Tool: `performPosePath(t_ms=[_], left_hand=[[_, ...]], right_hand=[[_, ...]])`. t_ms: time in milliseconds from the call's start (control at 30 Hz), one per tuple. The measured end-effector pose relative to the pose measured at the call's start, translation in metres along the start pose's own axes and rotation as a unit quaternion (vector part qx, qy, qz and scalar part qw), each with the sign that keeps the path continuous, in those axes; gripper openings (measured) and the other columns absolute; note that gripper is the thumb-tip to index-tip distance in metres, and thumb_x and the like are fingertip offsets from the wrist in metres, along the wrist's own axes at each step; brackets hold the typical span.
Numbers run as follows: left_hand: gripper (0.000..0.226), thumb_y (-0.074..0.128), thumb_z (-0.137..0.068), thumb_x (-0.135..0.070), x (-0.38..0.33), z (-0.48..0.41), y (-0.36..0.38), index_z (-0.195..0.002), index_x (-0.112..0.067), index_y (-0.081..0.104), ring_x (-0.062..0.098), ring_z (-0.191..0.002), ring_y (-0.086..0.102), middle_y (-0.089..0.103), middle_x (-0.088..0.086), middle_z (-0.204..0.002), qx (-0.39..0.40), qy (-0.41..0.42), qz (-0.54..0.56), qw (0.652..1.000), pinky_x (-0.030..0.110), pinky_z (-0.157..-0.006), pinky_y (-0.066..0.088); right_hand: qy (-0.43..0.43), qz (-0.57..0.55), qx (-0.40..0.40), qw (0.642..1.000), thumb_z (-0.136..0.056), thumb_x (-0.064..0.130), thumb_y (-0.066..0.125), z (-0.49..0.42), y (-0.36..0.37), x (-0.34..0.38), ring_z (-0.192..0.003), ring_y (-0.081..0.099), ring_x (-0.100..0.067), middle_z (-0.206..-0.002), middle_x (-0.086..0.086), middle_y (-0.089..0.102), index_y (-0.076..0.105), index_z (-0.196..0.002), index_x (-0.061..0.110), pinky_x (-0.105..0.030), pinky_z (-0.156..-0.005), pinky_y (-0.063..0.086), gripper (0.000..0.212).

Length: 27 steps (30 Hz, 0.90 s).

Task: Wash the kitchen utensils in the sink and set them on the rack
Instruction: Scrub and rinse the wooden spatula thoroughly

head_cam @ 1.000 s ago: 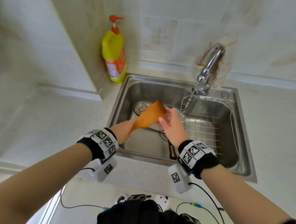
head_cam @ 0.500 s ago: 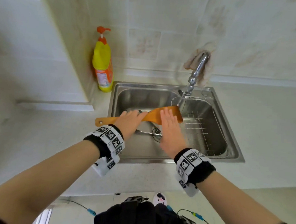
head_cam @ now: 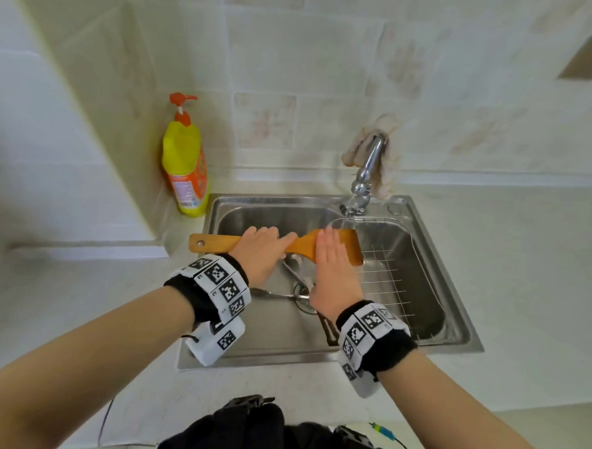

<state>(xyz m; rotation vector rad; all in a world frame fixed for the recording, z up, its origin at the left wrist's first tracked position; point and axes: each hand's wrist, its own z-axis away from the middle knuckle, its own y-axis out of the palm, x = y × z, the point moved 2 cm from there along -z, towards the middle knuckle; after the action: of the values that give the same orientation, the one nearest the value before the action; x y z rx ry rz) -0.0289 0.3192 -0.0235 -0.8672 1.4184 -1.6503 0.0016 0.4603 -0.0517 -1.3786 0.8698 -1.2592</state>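
The fingers (head_cam: 273, 235) of my left hand (head_cam: 260, 256) are curled over the neck of the wooden spatula (head_cam: 350, 247) and clamped on it. The fingers (head_cam: 328, 241) of my right hand (head_cam: 333, 274) lie straight and together, flat against the blade. The spatula is held level across the sink (head_cam: 263, 358): its blade sits just below the faucet (head_cam: 367, 169) at the left edge of the wire rack (head_cam: 388, 273), and its drilled handle end projects past the left rim. I judge the step in hand to be rubbing the blade clean. To do it well, hold the neck firmly so the tool cannot roll, stroke the flat palm along the grain, then turn the blade and treat the other face. I cannot tell whether water is running. The spatula is smooth orange-brown wood, broad and square-ended at the blade and narrowing to a slim handle; wet, it will likely be slippery. The sink is brushed steel, the rack is thin wire grid, and more metal utensils (head_cam: 284, 294) lie by the drain awaiting washing.
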Motion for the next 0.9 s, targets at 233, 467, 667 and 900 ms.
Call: performPosePath(t_ms=[233,467,667,900], left_hand=[[0.046,0.045,-0.095,-0.009,0.002,-0.013,-0.011,-0.137,-0.021,0.032,0.026,-0.104,0.049,0.051,0.008,-0.110,0.000,-0.017,0.064,0.998,0.035,-0.090,0.033],[0.038,0.039,-0.098,-0.017,-0.005,-0.024,-0.017,-0.135,-0.018,0.037,0.029,-0.109,0.051,0.053,0.011,-0.114,0.025,-0.021,0.095,0.995,0.039,-0.097,0.031],[0.040,0.040,-0.098,-0.018,-0.006,-0.029,-0.019,-0.138,-0.020,0.035,0.028,-0.108,0.051,0.053,0.011,-0.112,0.011,-0.030,0.115,0.993,0.040,-0.097,0.032],[0.040,0.040,-0.098,-0.020,-0.014,-0.032,-0.020,-0.138,-0.019,0.035,0.026,-0.106,0.051,0.054,0.010,-0.110,-0.007,-0.030,0.125,0.992,0.039,-0.097,0.033]], right_hand=[[0.033,0.017,-0.037,0.999,-0.085,0.009,0.050,-0.015,-0.014,-0.014,-0.144,-0.012,-0.028,-0.155,-0.016,-0.016,-0.013,-0.146,0.001,-0.035,-0.117,-0.007,0.088],[0.057,0.037,-0.016,0.998,-0.086,0.009,0.051,-0.026,-0.021,-0.030,-0.144,-0.013,-0.027,-0.155,-0.015,-0.018,-0.014,-0.146,0.002,-0.034,-0.117,-0.007,0.089],[-0.018,0.055,-0.016,0.998,-0.087,0.009,0.050,-0.038,-0.026,-0.024,-0.145,-0.012,-0.024,-0.156,-0.012,-0.015,-0.012,-0.147,0.005,-0.032,-0.116,-0.007,0.086],[-0.045,0.067,-0.027,0.996,-0.087,0.011,0.052,-0.037,-0.027,-0.011,-0.145,-0.009,-0.026,-0.156,-0.013,-0.013,-0.009,-0.148,0.004,-0.034,-0.116,-0.005,0.086]])
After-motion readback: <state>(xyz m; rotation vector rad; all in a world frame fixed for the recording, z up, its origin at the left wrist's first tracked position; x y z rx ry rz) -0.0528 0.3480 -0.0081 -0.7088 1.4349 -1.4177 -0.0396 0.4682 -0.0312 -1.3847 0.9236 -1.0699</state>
